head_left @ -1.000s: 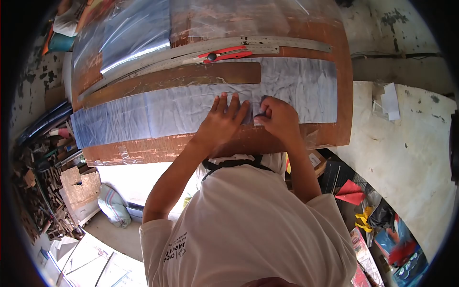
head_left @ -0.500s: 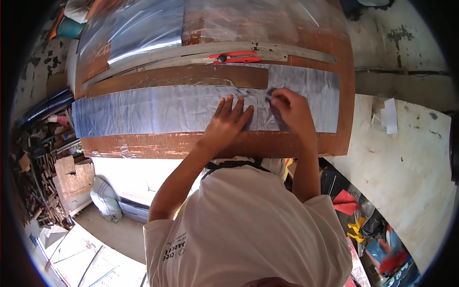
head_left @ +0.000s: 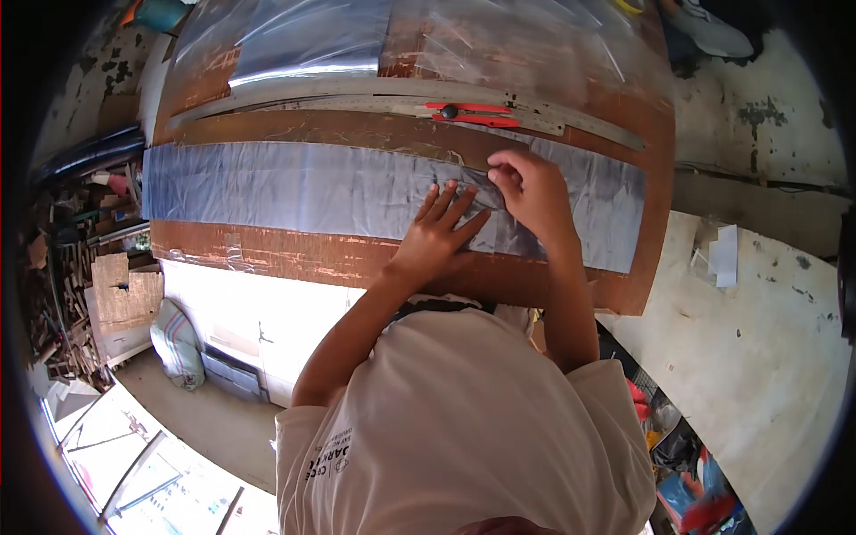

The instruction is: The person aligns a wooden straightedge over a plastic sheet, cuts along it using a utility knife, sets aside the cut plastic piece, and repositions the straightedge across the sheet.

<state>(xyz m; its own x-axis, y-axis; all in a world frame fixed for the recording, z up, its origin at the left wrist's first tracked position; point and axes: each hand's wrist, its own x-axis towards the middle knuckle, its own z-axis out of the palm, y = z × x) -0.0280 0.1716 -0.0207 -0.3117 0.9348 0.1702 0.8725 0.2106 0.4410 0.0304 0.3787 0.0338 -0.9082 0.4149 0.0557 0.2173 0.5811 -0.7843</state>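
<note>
Old walls and bright light

The walls (head_left: pixel 771 143) have dark spots where paint has peeled. A big pale board (head_left: pixel 740 348) with small marks is at the right. Wood scraps (head_left: pixel 80 303) are piled at the left. Bright light shines on the lower left.

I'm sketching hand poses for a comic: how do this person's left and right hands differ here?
The left hand lies palm down with fingers spread; the right hand curls, thumb and forefinger close together. The left hand's fingertips rest on the sheet; the right hand's reach farther forward, near the brown strip. Both are bare.
</note>
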